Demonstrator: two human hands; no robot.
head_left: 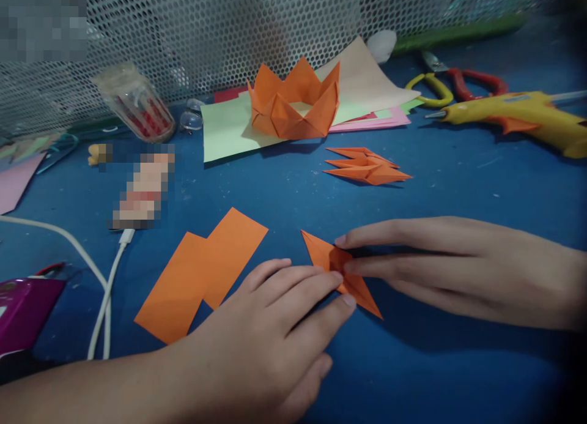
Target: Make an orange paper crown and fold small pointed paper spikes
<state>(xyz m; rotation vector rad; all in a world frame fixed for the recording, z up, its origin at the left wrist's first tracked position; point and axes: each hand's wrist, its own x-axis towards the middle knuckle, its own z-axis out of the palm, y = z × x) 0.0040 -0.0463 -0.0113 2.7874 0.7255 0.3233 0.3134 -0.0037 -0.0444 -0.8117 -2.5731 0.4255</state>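
A folded piece of orange paper (362, 294), pointed at both ends, lies on the blue table between my hands. My left hand (279, 326) reaches over from the lower left, fingers stretched out, with fingertips resting on the near-left edge of the paper. From the right comes my right hand (449, 265), its fingers long and straight, two fingertips touching the paper's middle and upper right edge. Its thumb is hidden. Left of the folded piece, two flat orange paper rectangles (177, 286) overlap. Beyond it sit several folded orange pieces (369, 167), nested together.
An orange paper crown-like ring (293, 115) stands on coloured sheets (224, 133) at the back. Back right are a yellow glue gun (509, 115) and red-and-yellow-handled pliers (477, 84). A glass jar (142, 109), white cable (107, 289) and purple box (30, 311) are left.
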